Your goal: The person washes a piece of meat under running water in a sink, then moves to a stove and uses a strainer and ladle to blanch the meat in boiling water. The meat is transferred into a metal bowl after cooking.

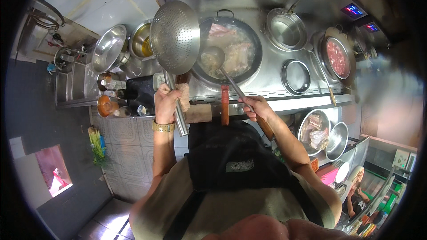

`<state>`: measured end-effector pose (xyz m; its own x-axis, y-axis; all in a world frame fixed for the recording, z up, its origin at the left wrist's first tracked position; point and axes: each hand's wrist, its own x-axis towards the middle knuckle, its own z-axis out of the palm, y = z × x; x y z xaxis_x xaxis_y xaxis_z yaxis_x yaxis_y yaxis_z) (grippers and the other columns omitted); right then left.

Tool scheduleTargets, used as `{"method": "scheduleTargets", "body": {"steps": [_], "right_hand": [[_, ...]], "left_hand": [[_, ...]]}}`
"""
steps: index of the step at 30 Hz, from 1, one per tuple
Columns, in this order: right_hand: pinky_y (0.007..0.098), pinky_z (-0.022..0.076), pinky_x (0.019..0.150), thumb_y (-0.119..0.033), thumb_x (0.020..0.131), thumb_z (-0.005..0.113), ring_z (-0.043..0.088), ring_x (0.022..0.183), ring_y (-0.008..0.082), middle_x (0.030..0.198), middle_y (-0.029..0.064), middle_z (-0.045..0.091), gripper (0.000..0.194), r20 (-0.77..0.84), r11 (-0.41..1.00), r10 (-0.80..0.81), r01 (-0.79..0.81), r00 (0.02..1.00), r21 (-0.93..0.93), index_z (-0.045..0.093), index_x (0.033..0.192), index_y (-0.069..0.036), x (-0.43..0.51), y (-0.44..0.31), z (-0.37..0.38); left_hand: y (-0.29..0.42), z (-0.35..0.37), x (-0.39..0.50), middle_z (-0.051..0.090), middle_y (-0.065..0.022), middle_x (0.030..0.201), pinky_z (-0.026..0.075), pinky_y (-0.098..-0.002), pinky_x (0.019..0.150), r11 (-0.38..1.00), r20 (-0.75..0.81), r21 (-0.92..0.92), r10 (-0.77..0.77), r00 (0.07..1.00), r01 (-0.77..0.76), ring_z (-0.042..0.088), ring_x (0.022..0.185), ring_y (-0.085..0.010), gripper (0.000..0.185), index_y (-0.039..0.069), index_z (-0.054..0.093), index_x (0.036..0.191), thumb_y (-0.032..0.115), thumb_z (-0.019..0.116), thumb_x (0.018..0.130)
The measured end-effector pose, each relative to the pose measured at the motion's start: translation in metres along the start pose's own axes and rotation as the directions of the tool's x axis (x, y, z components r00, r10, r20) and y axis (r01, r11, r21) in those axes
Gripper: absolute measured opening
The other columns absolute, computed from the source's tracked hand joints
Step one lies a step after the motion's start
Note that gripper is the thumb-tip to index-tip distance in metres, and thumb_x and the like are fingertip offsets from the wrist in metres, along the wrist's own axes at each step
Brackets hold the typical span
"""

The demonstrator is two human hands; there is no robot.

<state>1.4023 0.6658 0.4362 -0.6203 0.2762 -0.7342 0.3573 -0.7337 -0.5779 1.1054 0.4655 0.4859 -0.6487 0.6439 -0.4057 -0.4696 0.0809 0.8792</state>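
Observation:
My left hand (pixel 166 101), with a watch at the wrist, grips the metal handle of a large perforated strainer (pixel 175 36) and a tan cloth (pixel 183 96). The strainer is raised left of a wok (pixel 255 61) on the stove. My right hand (pixel 257 107) is closed round the shaft of a steel ladle (pixel 232 81) above its wooden grip. The ladle's bowl rests in the cloudy liquid in the wok. Pale slabs of meat (pixel 237 55) lie in that liquid, one at the back and one at the right. The wok's wooden handle (pixel 225 106) points towards me.
Left of the strainer stand steel bowls (pixel 109 49) and a pot of yellow liquid (pixel 142 41). At right are a lidded pot (pixel 287 30), a metal ring (pixel 296 77) and a bowl of red meat (pixel 337 58). A bowl of meaty bones (pixel 314 131) sits lower right. A person (pixel 358 203) works farther off.

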Motion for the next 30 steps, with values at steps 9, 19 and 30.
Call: {"method": "scheduleTargets", "body": {"steps": [9, 19, 30], "right_hand": [[0.0188, 0.0306, 0.033, -0.028, 0.113, 0.043, 0.037, 0.044, 0.002, 0.075, -0.0037, 0.044, 0.04, 0.345, 0.743, -0.023, -0.215, 0.938, 0.634, 0.053, 0.138, 0.0, -0.057, 0.012, -0.032], [0.0229, 0.0308, 0.033, -0.03, 0.11, 0.05, 0.037, 0.041, 0.0058, 0.07, -0.0006, 0.049, 0.036, -0.217, 0.848, -0.137, 0.228, 0.966, 0.478, 0.062, 0.129, -0.002, -0.145, 0.024, -0.083], [0.0357, 0.0498, 0.058, -0.014, 0.097, 0.068, 0.06, 0.059, 0.0178, 0.069, 0.0158, 0.066, 0.028, -0.546, 0.701, -0.645, 0.13, 0.534, -0.701, 0.069, 0.116, 0.006, -0.087, 0.054, -0.078]], "left_hand": [[-0.002, 0.009, 0.008, 0.059, 0.0011, 0.076, 0.045, -0.0249, 0.052, 0.999, -0.022, -0.011, 0.043, 0.999, -0.043, 0.056, 0.059, -0.0079, 0.01, 0.002, 0.062, 0.092, -0.005, 0.064, 0.085], [-0.017, 0.027, 0.014, 0.061, -0.0009, 0.076, 0.046, -0.0255, 0.051, 0.999, -0.006, 0.029, -0.027, 1.0, 0.027, 0.058, 0.06, -0.0093, 0.009, 0.002, 0.061, 0.092, -0.003, 0.064, 0.084], [-0.042, 0.048, 0.024, 0.06, -0.0039, 0.071, 0.047, -0.0277, 0.046, 0.995, -0.015, -0.004, 0.096, 0.995, -0.096, 0.058, 0.053, -0.0127, 0.014, 0.002, 0.058, 0.093, -0.009, 0.06, 0.084]]}}
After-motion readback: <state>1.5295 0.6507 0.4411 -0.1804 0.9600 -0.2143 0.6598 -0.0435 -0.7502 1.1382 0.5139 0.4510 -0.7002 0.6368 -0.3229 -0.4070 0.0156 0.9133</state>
